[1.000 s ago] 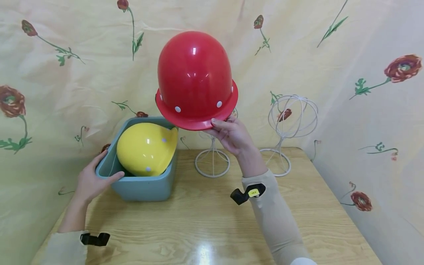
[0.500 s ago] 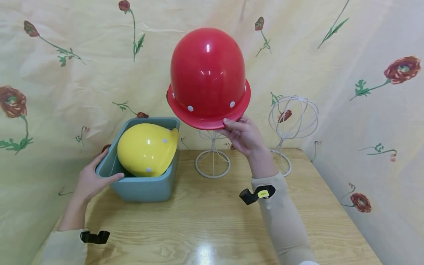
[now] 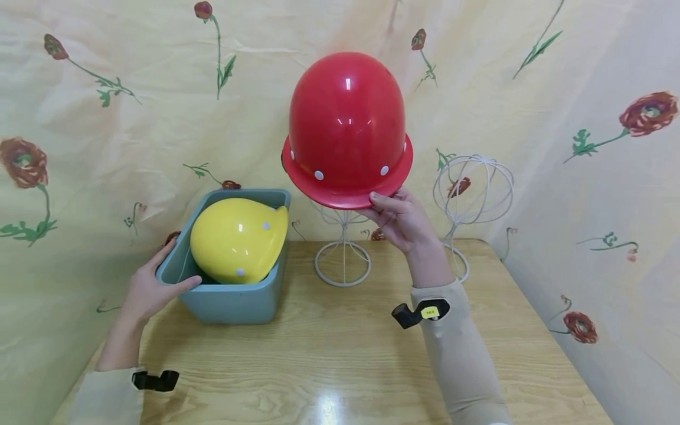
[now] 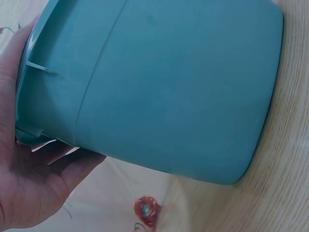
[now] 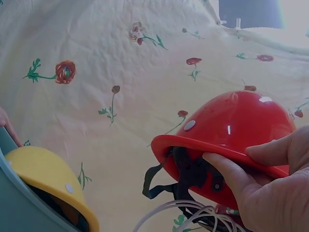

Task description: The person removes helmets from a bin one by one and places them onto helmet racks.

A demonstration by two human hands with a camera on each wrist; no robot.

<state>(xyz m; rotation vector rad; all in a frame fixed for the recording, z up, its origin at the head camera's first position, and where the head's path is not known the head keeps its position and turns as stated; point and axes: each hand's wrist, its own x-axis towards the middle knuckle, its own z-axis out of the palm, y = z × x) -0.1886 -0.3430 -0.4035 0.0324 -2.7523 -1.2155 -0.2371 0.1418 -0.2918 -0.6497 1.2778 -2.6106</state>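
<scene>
A red hard hat [image 3: 345,118] is held up by its brim in my right hand [image 3: 406,221], thumb on top and fingers beneath. Its black inner straps [image 5: 181,169] dangle below the shell in the right wrist view. Underneath, the white wire head-shaped stand [image 3: 342,262] shows its ring base, its top mostly hidden by the hat. My left hand [image 3: 154,289] grips the near left corner of a blue-green plastic bin [image 3: 228,304], thumb over the rim and fingers along the outer wall [image 4: 178,92]. Inside the bin a yellow hard hat [image 3: 234,242] lies on its side.
A second white wire stand [image 3: 473,189] stands at the back right, partly behind my right forearm. The wooden table [image 3: 319,348] meets a flower-printed cloth [image 3: 159,118] at the back and sides.
My right hand has carried the red hard hat to the right, from beside the bin to over the nearer wire stand. My left hand has stayed on the bin.
</scene>
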